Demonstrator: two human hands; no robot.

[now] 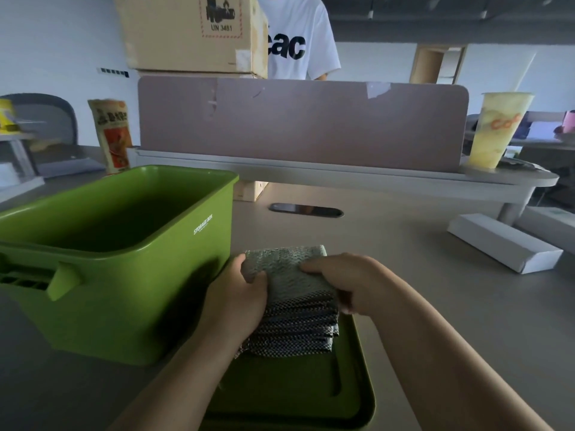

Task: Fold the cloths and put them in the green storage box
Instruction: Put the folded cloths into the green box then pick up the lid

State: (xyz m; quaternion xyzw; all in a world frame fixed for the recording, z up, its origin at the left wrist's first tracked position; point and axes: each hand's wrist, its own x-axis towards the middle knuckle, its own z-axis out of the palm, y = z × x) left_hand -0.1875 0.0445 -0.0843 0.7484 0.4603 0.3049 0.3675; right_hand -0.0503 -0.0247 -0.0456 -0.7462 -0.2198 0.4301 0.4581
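Folding step, near its end. My left grip [245, 293] and right grip [345, 281] each clench a side of the folded grey cloth [287, 269], which lies atop the cloth stack [298, 332] on the green lid [289, 387], just beside the green box [130, 293]. Next, I judge: carry it left over the rim and lower it flat.

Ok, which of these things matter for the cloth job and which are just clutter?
Job: cloth stack, gripped by left hand and right hand; green storage box; green lid under the stack.
Lying about: snack bag, drink cup, white box, cardboard box.
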